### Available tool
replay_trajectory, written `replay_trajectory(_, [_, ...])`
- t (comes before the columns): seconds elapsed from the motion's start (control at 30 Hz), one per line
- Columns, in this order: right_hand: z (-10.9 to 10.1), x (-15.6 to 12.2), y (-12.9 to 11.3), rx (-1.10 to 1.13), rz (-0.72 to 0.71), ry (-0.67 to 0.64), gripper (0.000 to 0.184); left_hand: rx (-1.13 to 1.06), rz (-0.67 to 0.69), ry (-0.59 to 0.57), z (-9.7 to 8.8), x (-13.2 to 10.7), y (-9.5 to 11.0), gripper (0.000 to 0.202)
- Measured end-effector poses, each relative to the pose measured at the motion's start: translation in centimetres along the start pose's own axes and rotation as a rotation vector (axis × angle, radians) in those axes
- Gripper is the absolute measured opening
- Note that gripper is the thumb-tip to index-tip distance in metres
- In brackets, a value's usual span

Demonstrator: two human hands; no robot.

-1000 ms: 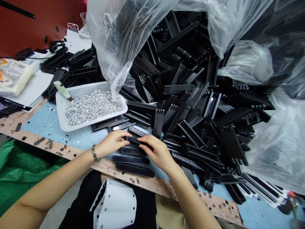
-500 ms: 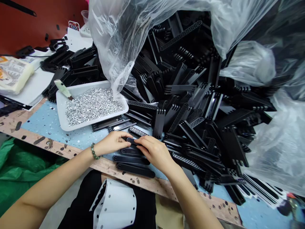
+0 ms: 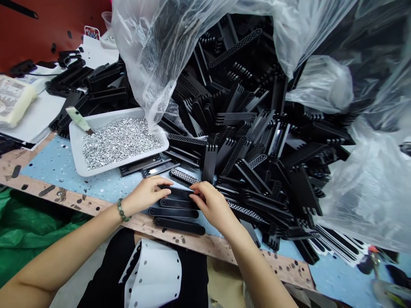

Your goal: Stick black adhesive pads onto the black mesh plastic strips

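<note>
My left hand (image 3: 148,194), with a green bead bracelet (image 3: 122,210) on its wrist, pinches the left end of a slim black plastic piece (image 3: 181,192). The fingers of my right hand (image 3: 210,201) are closed at that piece's other end. It lies level at the top of a short row of similar black bars. Below it in the row are a bar with a small hole near its end (image 3: 173,212) and, closest to the table edge, another black bar (image 3: 180,225). Just behind my hands rests a black piece with a mesh-patterned face (image 3: 184,176).
A white tray (image 3: 77,158) of small silver metal parts, with a brush (image 3: 78,119) in it, stands at left. Behind, a large heap of slotted black pieces (image 3: 231,149) spills from a clear plastic bag (image 3: 150,55). The wooden table edge (image 3: 86,205) runs along the front.
My hands have moved apart, out to the two ends of the top black piece, whose middle now shows more. The whole view has shifted slightly.
</note>
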State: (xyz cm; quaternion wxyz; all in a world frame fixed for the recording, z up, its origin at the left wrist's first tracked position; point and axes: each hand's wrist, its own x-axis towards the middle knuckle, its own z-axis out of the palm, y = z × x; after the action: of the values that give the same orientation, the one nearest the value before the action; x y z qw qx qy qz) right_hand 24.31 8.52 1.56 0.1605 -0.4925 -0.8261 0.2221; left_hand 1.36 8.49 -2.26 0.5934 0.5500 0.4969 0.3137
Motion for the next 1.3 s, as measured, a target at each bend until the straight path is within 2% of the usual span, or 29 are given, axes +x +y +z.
replay_trajectory(0.17, [0.1, 0.2, 0.6, 0.136, 0.042, 0.018, 0.011, 0.01, 0.034, -0.031, -0.1, 0.0, -0.1, 0.025])
replay_trajectory(0.3, [0.0, 0.4, 0.6, 0.148, 0.103, 0.031, 0.009, 0.027, 0.062, -0.042, -0.2, -0.2, 0.2, 0.025])
replay_trajectory(0.43, [0.2, 0.4, 0.8, 0.156, 0.099, 0.068, 0.01, 0.053, 0.079, -0.042, -0.3, -0.3, 0.3, 0.024])
replay_trajectory(0.6, [0.5, 0.1, 1.2, 0.249, 0.13, 0.123, 0.008, 0.033, 0.047, -0.06, -0.5, 0.0, -0.1, 0.027])
replay_trajectory(0.7, [0.4, 0.2, 1.1, 0.24, 0.165, 0.149, 0.017, 0.036, 0.017, -0.083, -0.7, 0.2, -0.4, 0.031])
replay_trajectory(0.77, [0.1, 0.2, 0.8, 0.246, 0.222, 0.121, 0.023, 0.028, 0.001, -0.093, -0.8, 0.3, -0.5, 0.034])
replay_trajectory(0.83, [-0.3, 0.4, 0.4, 0.27, 0.291, 0.039, 0.023, 0.023, -0.008, -0.087, -0.7, 0.3, -0.5, 0.033])
replay_trajectory(0.93, [-0.6, 0.9, -0.6, 0.267, 0.352, -0.099, 0.016, 0.081, -0.01, -0.074, -0.5, 0.4, -0.3, 0.034])
replay_trajectory(1.0, [-0.7, 1.3, -1.1, 0.249, 0.34, -0.141, 0.011, 0.13, 0.003, -0.073, -0.4, 0.4, -0.2, 0.036])
replay_trajectory(1.13, [-1.3, 1.2, -1.2, 0.316, 0.285, -0.111, 0.016, 0.144, 0.019, -0.07, -0.4, 0.5, -0.3, 0.031])
replay_trajectory(1.3, [-2.6, 0.4, 0.0, 0.556, 0.436, -0.044, 0.026, 0.117, -0.027, -0.09, -0.7, 0.6, -0.5, 0.03])
